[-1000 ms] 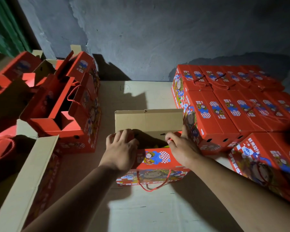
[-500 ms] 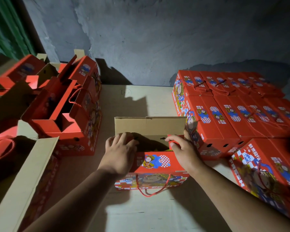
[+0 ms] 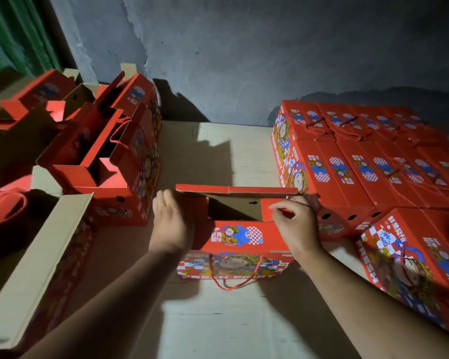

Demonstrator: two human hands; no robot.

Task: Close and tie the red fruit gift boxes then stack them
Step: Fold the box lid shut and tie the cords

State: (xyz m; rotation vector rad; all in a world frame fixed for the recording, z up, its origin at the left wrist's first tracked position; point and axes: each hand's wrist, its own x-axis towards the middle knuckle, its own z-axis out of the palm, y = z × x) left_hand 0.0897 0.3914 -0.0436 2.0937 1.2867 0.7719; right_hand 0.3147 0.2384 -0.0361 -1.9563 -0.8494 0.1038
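- The right hand (image 3: 296, 224) pinches the red end flap (image 3: 271, 209) of the box (image 3: 239, 244) between thumb and curled fingers, at the box's right end.
- The left hand (image 3: 170, 224) lies flat against the box's left end, fingers straight and close together, tips up by the back lid flap (image 3: 233, 191).
- That lid flap is tilted forward over the open top.
- The box sits in the middle of the table (image 3: 218, 320), its rope handle (image 3: 233, 281) hanging down the front.
- Closed boxes (image 3: 347, 167) are stacked just to the right; open boxes (image 3: 109, 161) stand to the left.
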